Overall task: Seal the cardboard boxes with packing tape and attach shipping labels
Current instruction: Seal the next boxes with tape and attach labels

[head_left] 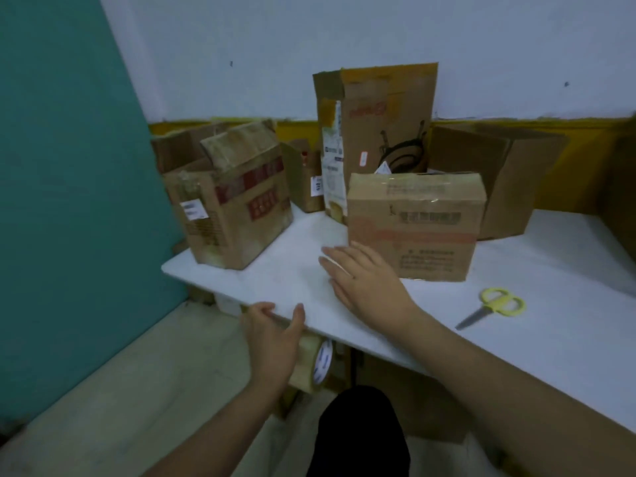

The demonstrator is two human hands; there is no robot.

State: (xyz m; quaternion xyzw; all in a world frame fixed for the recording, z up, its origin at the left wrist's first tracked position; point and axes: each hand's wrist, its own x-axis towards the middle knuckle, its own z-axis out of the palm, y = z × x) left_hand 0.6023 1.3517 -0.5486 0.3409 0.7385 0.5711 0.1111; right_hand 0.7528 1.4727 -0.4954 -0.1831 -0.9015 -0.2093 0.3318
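Note:
A closed cardboard box [413, 228] with clear tape across its top stands on the white table [550, 304]. My right hand [361, 284] lies flat on the table just in front of the box's lower left corner, fingers straight. My left hand [272, 339] is at the table's near edge and grips a roll of clear packing tape [316, 366], which hangs just below the tabletop. A second box [234, 208] with loose top flaps and a white label stands at the table's left end.
Yellow-handled scissors [495, 306] lie on the table to the right. A tall upright carton [378, 132], a small box [303, 177] and an open empty box [499, 173] stand along the back wall. A teal panel [69, 201] borders the left side.

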